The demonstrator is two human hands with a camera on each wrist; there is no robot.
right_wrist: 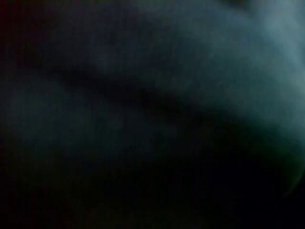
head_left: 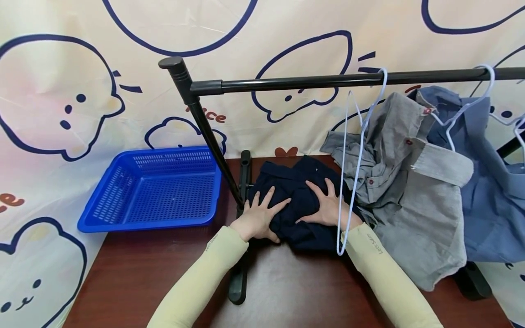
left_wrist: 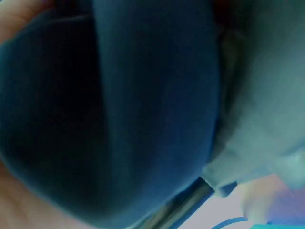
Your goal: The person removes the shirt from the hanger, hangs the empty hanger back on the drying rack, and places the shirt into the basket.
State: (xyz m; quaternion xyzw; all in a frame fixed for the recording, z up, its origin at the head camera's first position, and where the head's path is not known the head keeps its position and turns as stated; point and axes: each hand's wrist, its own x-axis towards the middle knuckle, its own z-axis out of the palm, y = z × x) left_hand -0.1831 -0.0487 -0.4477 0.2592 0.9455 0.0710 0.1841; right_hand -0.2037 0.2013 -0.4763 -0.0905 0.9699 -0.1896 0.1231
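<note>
A bunched navy garment [head_left: 301, 175] lies on the tabletop beneath the rack, its exact kind hidden by the folds. My left hand [head_left: 260, 217] rests on its left side with the fingers spread. On its right part lies my right hand [head_left: 327, 208], fingers also spread. An unloaded white hanger [head_left: 363, 130] dangles from the rail in front of my right hand and wrist. Dark cloth [left_wrist: 157, 105] fills much of the left wrist view, with a bit of hand at the edge. The right wrist view is too dark and blurred to make out more than cloth.
A black rack rail [head_left: 295, 84] runs above the brown table [head_left: 164, 273]. At left sits a blue plastic basket [head_left: 172, 191], beside the rack's post [head_left: 213, 146]. A grey shirt [head_left: 426, 218] and a blue shirt [head_left: 492, 214] hang to the right.
</note>
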